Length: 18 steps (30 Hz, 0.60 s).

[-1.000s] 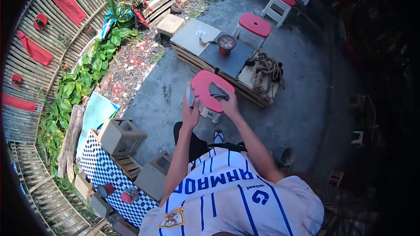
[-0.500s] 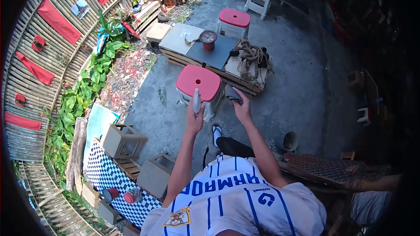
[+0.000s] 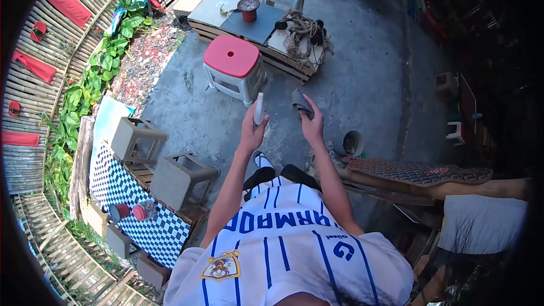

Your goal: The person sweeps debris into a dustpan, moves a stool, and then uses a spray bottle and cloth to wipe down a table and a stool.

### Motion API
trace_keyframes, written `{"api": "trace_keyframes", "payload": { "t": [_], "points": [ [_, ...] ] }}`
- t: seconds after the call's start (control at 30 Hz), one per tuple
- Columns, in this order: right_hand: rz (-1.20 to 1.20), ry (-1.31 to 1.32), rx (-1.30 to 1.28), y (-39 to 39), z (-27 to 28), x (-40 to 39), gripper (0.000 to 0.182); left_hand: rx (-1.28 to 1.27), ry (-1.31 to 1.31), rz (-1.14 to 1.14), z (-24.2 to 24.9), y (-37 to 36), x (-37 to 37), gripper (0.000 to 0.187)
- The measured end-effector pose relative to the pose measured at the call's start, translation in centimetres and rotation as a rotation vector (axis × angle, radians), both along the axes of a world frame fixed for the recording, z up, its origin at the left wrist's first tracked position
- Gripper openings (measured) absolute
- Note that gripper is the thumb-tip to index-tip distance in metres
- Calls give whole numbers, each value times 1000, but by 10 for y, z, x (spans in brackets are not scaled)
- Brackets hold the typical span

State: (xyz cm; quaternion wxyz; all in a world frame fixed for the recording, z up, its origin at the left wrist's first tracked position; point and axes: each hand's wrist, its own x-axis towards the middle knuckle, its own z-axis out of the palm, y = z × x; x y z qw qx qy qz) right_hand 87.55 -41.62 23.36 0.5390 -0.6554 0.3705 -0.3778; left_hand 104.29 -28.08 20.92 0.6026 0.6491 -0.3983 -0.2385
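In the head view my left hand point(image 3: 253, 128) is closed around a slim, pale grey-white object point(image 3: 259, 109), held upright; its kind cannot be made out. Across a small gap, my right hand point(image 3: 312, 120) grips a folded dark grey cloth point(image 3: 300, 102), which sticks out past the fingers. Both arms reach forward over the concrete floor. Beyond my left hand stands a stool point(image 3: 231, 56) with a red seat and white legs. Neither hand touches it.
Past the stool is a low table point(image 3: 241, 25) bearing a red pot point(image 3: 249, 10) and a coil of rope point(image 3: 303, 34). Left are woven-look stools point(image 3: 182, 178) and a checkered table point(image 3: 156, 229). A bucket point(image 3: 352, 143) and carved wooden bench point(image 3: 419, 171) stand right.
The view has shifted, so the red stool and low table appear higher and farther left. My hands keep their holds; the pale object no longer overlaps the stool's seat.
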Motion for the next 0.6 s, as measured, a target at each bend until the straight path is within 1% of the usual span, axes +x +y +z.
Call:
{"api": "trace_keyframes", "payload": {
  "t": [0.07,0.17,0.27,0.4,0.47,0.5,0.6],
  "points": [
    [15,-6,23,6,-9,-20,46,-1,-35,4,-3,7,-18,56],
    [29,7,-35,21,-22,-53,46,-44,-82,59,-9,20,-50,59],
    [70,24,-79,42,-19,-90,46,-26,-207,119,-8,42,-89,60],
    [64,17,-93,70,-31,-134,45,-10,-189,132,-15,75,-136,61],
    [58,59,-64,89,-28,-158,45,-7,-177,124,-8,98,-161,61],
    [62,50,-49,100,-31,-169,46,33,-173,108,-2,109,-170,61],
    [89,9,-51,117,-33,-184,46,-45,-151,164,-14,132,-192,62]
  ]
}}
